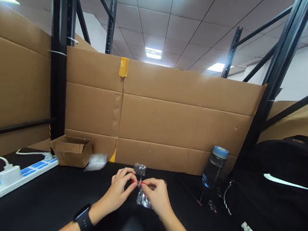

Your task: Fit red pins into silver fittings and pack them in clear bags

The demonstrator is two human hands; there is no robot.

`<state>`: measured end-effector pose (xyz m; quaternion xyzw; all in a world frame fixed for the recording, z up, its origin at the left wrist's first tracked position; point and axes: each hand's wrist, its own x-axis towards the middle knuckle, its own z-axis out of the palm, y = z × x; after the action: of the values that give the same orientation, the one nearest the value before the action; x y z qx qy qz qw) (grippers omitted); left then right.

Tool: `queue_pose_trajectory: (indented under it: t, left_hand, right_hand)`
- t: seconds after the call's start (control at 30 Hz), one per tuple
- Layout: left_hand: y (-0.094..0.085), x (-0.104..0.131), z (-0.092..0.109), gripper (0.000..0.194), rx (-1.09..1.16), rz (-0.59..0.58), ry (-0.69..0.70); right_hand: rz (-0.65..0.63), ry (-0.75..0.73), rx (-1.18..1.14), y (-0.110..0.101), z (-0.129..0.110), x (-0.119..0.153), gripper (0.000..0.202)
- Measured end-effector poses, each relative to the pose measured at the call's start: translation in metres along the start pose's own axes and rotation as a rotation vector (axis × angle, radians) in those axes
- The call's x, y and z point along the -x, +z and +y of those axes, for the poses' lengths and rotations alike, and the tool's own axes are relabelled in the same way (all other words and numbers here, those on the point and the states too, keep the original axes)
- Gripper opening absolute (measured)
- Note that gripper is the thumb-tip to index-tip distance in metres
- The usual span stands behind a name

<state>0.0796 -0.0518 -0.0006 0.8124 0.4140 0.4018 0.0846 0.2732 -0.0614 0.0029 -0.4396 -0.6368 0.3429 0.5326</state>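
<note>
A small red piece (139,183) with a thin metallic part is held between both hands at the middle of the black table. My left hand (121,186), with a dark watch on its wrist, pinches its left end between thumb and fingertips. From the other side my right hand (157,195) pinches the right end. Just below the fingers lies a clear plastic bag (143,199) with shiny things in it, partly covered by my right hand. Another small clear bag (139,169) lies right behind the hands.
An open cardboard box (72,152), a clear wrapper (96,162) and a white power strip (9,184) are at left. At right are a blue-lidded bottle (215,167), a thin dark red stick (192,194) and a black backpack (278,192). A cardboard wall (156,119) stands behind.
</note>
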Motion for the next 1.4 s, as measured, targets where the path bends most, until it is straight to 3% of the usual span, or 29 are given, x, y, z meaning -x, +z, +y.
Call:
queue_pose_trajectory:
  t: [0.17, 0.33, 0.53, 0.8, 0.93, 1.07, 1.2, 1.3, 1.4]
  left_hand:
    - [0.002, 0.002, 0.001, 0.02, -0.006, 0.004, -0.007]
    - [0.0, 0.002, 0.001, 0.022, -0.027, 0.01, 0.003]
    - [0.001, 0.002, -0.003, 0.022, -0.021, -0.01, -0.025]
    - [0.0, -0.002, -0.005, 0.021, -0.087, -0.033, -0.034]
    - [-0.004, -0.004, -0.021, 0.024, -0.205, -0.037, -0.016]
    - [-0.001, -0.009, -0.045, 0.026, -0.356, -0.176, 0.076]
    - [0.01, -0.017, -0.053, 0.031, -0.403, -0.232, 0.103]
    - [0.014, -0.019, -0.051, 0.035, -0.388, -0.237, 0.119]
    - [0.008, -0.018, -0.048, 0.037, -0.38, -0.158, 0.127]
  right_hand:
    - [-0.021, 0.241, -0.299, 0.005, -0.011, 0.007, 0.046]
    - [-0.09, 0.337, -0.431, 0.006, -0.018, 0.011, 0.052]
    - [-0.11, 0.344, -0.541, 0.006, -0.017, 0.011, 0.065]
    - [-0.14, 0.403, -0.635, 0.002, -0.02, 0.007, 0.05]
    - [-0.063, 0.363, -0.656, -0.014, -0.023, -0.003, 0.05]
    - [0.059, 0.27, -0.559, -0.034, -0.019, -0.015, 0.057]
    - [0.084, 0.284, -0.485, -0.044, -0.012, -0.02, 0.057]
    - [0.007, 0.318, -0.424, -0.047, -0.009, -0.018, 0.057]
    - [-0.278, 0.421, -0.33, -0.047, -0.008, -0.012, 0.055]
